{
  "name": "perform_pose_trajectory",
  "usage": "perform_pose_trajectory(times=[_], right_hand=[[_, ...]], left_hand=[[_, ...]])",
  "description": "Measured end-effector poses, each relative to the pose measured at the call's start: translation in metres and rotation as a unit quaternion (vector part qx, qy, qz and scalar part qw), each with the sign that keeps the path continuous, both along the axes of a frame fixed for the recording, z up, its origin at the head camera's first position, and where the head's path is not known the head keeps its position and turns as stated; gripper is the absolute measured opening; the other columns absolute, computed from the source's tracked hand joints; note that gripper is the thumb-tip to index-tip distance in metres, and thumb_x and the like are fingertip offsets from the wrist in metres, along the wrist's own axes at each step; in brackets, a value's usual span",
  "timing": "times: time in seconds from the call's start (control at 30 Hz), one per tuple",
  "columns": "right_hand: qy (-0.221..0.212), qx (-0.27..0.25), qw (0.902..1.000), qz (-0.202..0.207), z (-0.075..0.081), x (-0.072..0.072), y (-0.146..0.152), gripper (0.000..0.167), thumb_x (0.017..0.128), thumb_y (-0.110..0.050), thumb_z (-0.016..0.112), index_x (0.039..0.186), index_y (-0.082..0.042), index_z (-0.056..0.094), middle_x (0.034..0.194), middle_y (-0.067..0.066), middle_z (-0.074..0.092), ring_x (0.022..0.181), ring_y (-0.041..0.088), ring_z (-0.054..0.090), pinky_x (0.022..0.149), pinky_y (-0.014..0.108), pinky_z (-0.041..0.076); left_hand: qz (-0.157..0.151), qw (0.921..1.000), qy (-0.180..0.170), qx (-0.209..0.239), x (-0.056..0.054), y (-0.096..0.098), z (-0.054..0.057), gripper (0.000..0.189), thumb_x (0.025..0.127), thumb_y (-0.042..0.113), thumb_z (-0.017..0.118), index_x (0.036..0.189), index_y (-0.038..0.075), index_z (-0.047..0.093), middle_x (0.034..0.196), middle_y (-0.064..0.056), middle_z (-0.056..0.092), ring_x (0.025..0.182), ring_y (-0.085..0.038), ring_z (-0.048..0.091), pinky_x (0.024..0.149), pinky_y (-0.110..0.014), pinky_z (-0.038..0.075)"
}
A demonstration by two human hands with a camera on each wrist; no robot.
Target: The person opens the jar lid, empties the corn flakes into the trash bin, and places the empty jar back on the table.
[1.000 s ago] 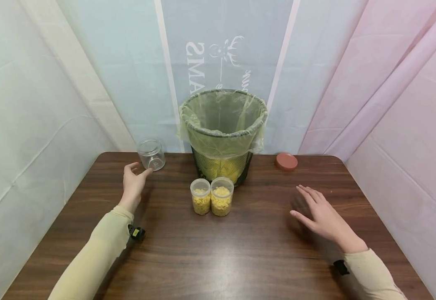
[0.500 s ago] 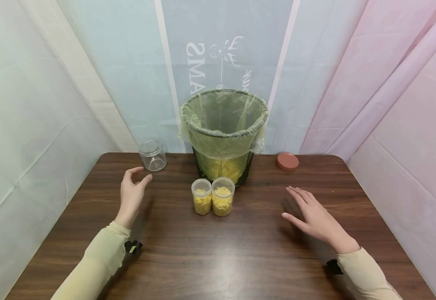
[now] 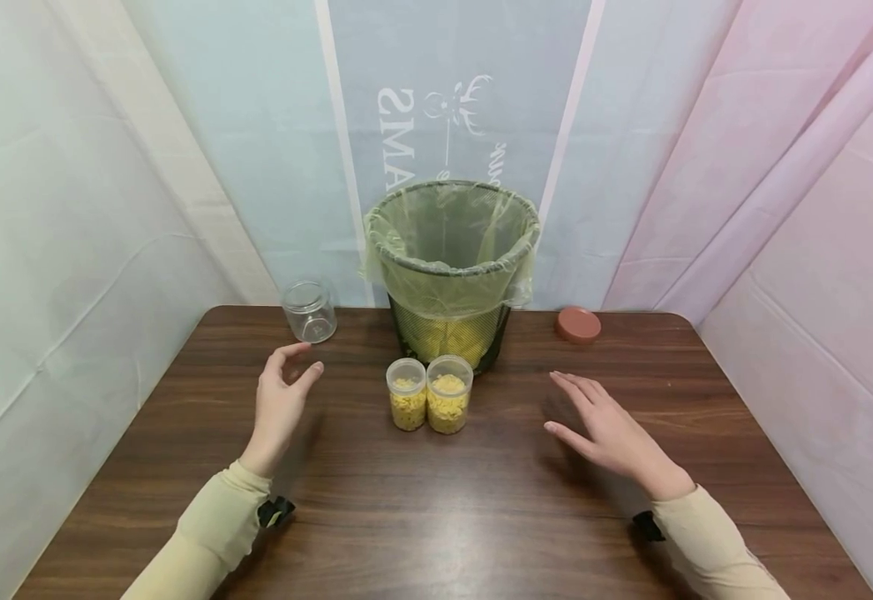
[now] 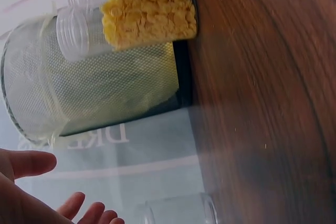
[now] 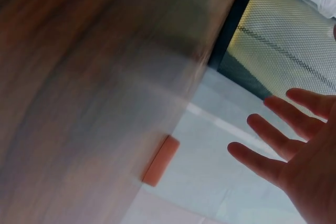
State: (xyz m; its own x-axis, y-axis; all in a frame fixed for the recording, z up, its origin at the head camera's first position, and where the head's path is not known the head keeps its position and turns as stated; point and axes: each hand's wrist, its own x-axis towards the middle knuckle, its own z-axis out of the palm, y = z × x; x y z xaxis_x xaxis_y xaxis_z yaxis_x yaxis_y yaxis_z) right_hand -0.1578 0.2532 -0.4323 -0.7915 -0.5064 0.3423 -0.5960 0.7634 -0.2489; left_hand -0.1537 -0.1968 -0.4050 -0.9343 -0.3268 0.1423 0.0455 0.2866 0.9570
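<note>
Two clear plastic jars stand side by side at the middle of the table, a left jar (image 3: 408, 408) and a right jar (image 3: 448, 410), both lidless and partly filled with yellow flakes. To their left is my left hand (image 3: 281, 404), held over the table with thumb and fingers apart and nothing between them. Just beyond its fingertips stands an empty clear jar (image 3: 311, 313). On the other side my right hand (image 3: 606, 429) holds nothing; its fingers are extended toward the flake jars. In the right wrist view those fingers (image 5: 268, 140) are spread.
Right behind the flake jars stands a mesh wastebasket (image 3: 451, 325) lined with a translucent yellowish bag, yellow showing through low down. A reddish-brown round lid (image 3: 578, 324) lies at the back right of the wooden table (image 3: 436, 525). Cloth curtains (image 3: 256, 150) enclose the back and sides.
My left hand has drawn back from the empty jar and then shifted slightly right. My right hand has moved left, nearer the flake jars. The jars, basket and lid stay put.
</note>
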Motion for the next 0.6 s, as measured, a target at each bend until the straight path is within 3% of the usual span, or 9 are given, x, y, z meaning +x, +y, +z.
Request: perform_pose_trajectory(times=[0.33,0.6], right_hand=[[0.038,-0.014,0.9981,0.046,0.001,-0.008,-0.023,0.064,0.088,-0.034,0.066,0.141,-0.007,0.042,0.136,0.012,0.050,0.123,0.027,0.048,0.098,0.046,0.042],[0.026,-0.011,0.9976,0.063,0.002,-0.014,-0.045,0.064,0.090,-0.040,0.061,0.144,-0.012,0.039,0.138,0.007,0.049,0.124,0.022,0.048,0.101,0.042,0.041]], left_hand=[[-0.032,0.9988,0.019,-0.031,0.006,0.016,-0.001,0.039,0.089,0.017,0.064,0.126,0.010,0.054,0.132,-0.009,0.047,0.126,-0.027,0.042,0.103,-0.045,0.036],[-0.059,0.9975,0.021,-0.035,0.011,0.032,0.000,0.040,0.089,0.018,0.065,0.126,0.012,0.054,0.133,-0.008,0.046,0.129,-0.027,0.041,0.106,-0.047,0.035]])
